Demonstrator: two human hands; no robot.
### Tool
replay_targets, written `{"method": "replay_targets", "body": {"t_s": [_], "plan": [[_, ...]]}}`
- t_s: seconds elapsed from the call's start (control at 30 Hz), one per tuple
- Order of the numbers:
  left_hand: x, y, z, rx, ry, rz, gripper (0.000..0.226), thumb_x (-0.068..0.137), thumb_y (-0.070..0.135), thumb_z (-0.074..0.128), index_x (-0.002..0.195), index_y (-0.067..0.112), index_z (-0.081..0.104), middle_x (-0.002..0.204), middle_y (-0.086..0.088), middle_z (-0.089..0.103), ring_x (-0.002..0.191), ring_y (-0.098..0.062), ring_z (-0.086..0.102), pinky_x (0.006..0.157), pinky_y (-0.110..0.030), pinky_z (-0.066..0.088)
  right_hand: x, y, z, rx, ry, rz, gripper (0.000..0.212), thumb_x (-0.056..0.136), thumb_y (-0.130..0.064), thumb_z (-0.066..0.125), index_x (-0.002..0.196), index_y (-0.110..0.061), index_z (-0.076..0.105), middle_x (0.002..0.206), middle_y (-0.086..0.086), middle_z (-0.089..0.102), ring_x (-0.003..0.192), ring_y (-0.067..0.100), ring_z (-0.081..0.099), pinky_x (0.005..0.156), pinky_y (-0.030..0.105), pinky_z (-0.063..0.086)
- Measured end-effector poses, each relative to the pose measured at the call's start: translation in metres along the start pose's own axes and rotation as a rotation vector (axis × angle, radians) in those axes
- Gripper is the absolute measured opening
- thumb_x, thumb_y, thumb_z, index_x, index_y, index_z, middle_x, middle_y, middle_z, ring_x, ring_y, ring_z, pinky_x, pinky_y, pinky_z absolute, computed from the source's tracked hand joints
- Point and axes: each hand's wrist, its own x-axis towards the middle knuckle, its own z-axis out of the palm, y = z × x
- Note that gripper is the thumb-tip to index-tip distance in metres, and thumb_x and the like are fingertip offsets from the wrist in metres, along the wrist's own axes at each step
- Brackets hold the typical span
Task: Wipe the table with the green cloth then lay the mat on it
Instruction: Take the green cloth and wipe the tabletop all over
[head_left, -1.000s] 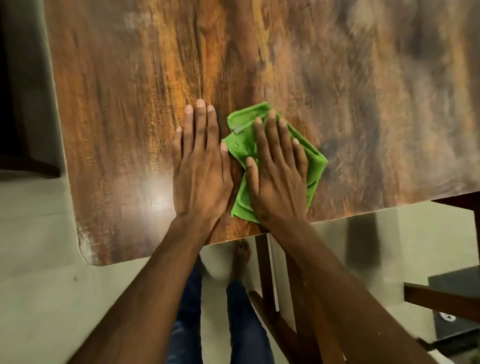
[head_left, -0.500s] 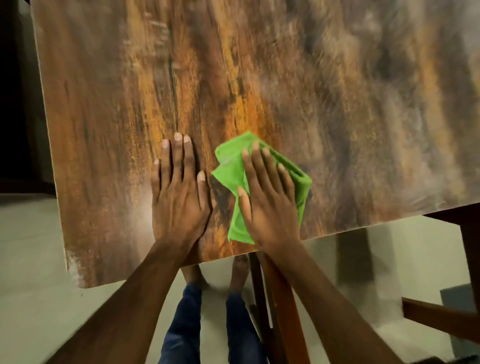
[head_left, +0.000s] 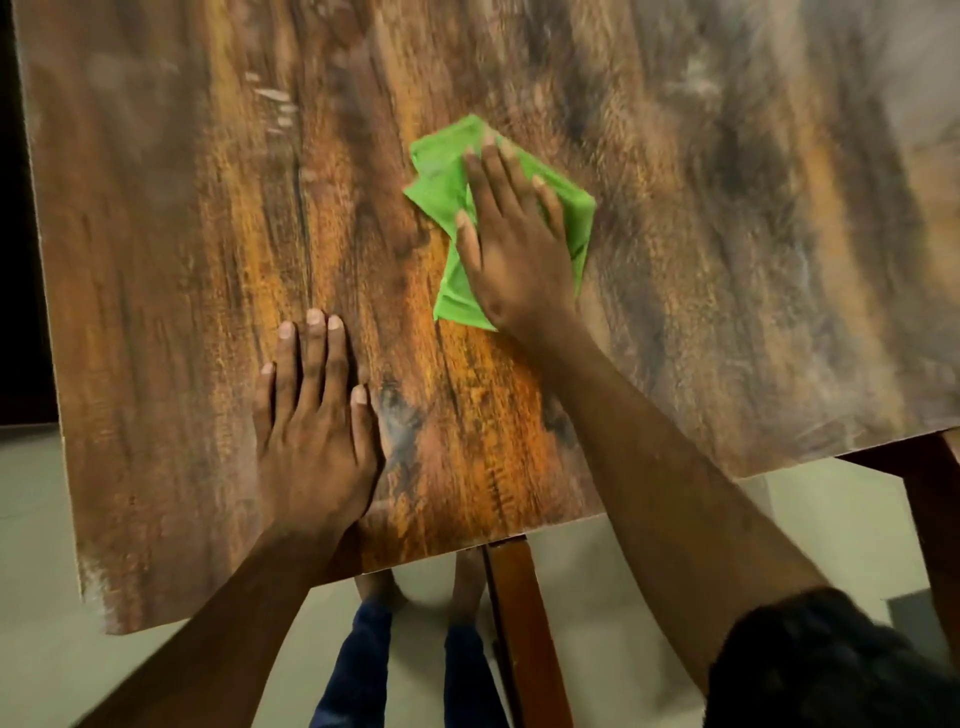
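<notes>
Head view — right hand (head_left: 511, 254) presses green cloth (head_left: 441, 182).

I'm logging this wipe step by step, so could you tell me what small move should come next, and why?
Probably sweep the green cloth rightward: the right hand presses it flat mid-table, the table looks hazy there, and the left hand braces near the front edge.

A cloth (head_left: 441, 187) is spread on the table (head_left: 727, 260), pinned under the right hand (head_left: 514, 249). The left hand (head_left: 311, 431) is laid flat on the table nearer the front edge, to the cloth's left and apart from it.
</notes>
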Motion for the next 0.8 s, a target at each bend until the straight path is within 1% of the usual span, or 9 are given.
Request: {"method": "replay_targets", "body": {"t_s": [0.1, 0.17, 0.23, 0.33, 0.43, 0.5, 0.57, 0.67, 0.8], "plan": [[0.001, 0.002, -0.003, -0.008, -0.011, -0.008, 0.065, 0.113, 0.038, 0.017, 0.174, 0.018, 0.008, 0.182, 0.000, 0.003, 0.168, -0.017, -0.003, 0.136, -0.049, 0.012, -0.082, 0.006, 0.006, -0.006, 0.034, 0.051, 0.063, 0.115, -0.041, 0.030, 0.173, -0.019, 0.018, 0.181, 0.002, 0.011, 0.168, 0.017, 0.008, 0.135, 0.043, 0.013], [0.000, 0.002, -0.004, -0.007, -0.018, -0.011, 0.065, 0.112, 0.037, 0.017, 0.174, 0.018, 0.008, 0.182, 0.000, 0.003, 0.169, -0.018, -0.003, 0.136, -0.049, 0.012, -0.140, 0.006, 0.009, -0.021, -0.003, 0.014, 0.067, 0.114, -0.042, 0.032, 0.174, -0.018, 0.011, 0.182, 0.002, 0.004, 0.169, 0.018, 0.004, 0.136, 0.044, 0.011], [0.000, 0.002, -0.004, 0.003, -0.007, -0.006, 0.065, 0.112, 0.036, 0.018, 0.174, 0.018, 0.008, 0.182, 0.000, 0.003, 0.169, -0.018, -0.001, 0.136, -0.049, 0.012, -0.175, 0.007, 0.012, -0.032, -0.041, -0.044, 0.069, 0.113, -0.043, 0.031, 0.174, -0.019, 0.009, 0.182, 0.001, 0.001, 0.169, 0.017, 0.003, 0.135, 0.044, 0.009], [0.001, 0.002, -0.003, 0.008, 0.003, -0.005, 0.065, 0.112, 0.036, 0.019, 0.174, 0.019, 0.007, 0.182, 0.002, 0.002, 0.169, -0.018, -0.001, 0.135, -0.048, 0.011, -0.160, 0.018, 0.010, -0.044, -0.047, -0.090, 0.068, 0.113, -0.043, 0.031, 0.173, -0.019, 0.012, 0.182, -0.001, 0.005, 0.168, 0.015, 0.006, 0.134, 0.045, 0.013], [0.002, 0.002, -0.002, 0.011, 0.006, 0.000, 0.064, 0.113, 0.036, 0.019, 0.174, 0.020, 0.006, 0.182, 0.002, 0.001, 0.168, -0.017, -0.002, 0.136, -0.041, 0.004, -0.093, 0.033, 0.005, -0.025, 0.007, -0.062, 0.065, 0.113, -0.040, 0.032, 0.173, -0.017, 0.019, 0.181, 0.002, 0.013, 0.168, 0.017, 0.012, 0.133, 0.046, 0.019], [0.001, 0.002, -0.003, -0.004, 0.003, 0.001, 0.064, 0.113, 0.035, 0.020, 0.174, 0.020, 0.006, 0.182, 0.003, 0.001, 0.168, -0.016, -0.003, 0.135, -0.035, -0.003, -0.049, 0.040, -0.001, -0.023, 0.015, -0.010, 0.065, 0.113, -0.040, 0.031, 0.173, -0.017, 0.019, 0.181, 0.002, 0.014, 0.168, 0.017, 0.013, 0.133, 0.044, 0.018], [0.000, 0.003, -0.003, -0.005, 0.013, -0.002, 0.063, 0.113, 0.035, 0.021, 0.174, 0.020, 0.009, 0.182, 0.002, 0.003, 0.168, -0.015, -0.003, 0.134, -0.032, -0.005, -0.027, 0.044, -0.003, -0.041, 0.007, 0.012, 0.066, 0.113, -0.041, 0.027, 0.173, -0.018, 0.015, 0.181, 0.002, 0.010, 0.168, 0.016, 0.009, 0.134, 0.042, 0.014], [0.000, 0.004, -0.003, -0.008, 0.025, -0.014, 0.063, 0.113, 0.037, 0.018, 0.174, 0.021, 0.010, 0.182, 0.003, 0.005, 0.168, -0.014, -0.001, 0.134, -0.035, -0.002, -0.044, 0.047, -0.004, -0.025, 0.001, 0.028, 0.064, 0.114, -0.042, 0.025, 0.173, -0.019, 0.013, 0.182, 0.001, 0.008, 0.168, 0.015, 0.006, 0.134, 0.042, 0.011], [0.000, 0.001, 0.001, -0.012, 0.038, -0.006, 0.063, 0.113, 0.040, 0.017, 0.174, 0.026, 0.006, 0.182, 0.006, 0.004, 0.168, -0.014, -0.001, 0.134, -0.036, 0.000, -0.128, 0.058, -0.006, -0.029, 0.011, 0.078, 0.064, 0.114, -0.041, 0.031, 0.173, -0.018, 0.018, 0.181, 0.002, 0.011, 0.168, 0.016, 0.008, 0.134, 0.044, 0.016]]}}
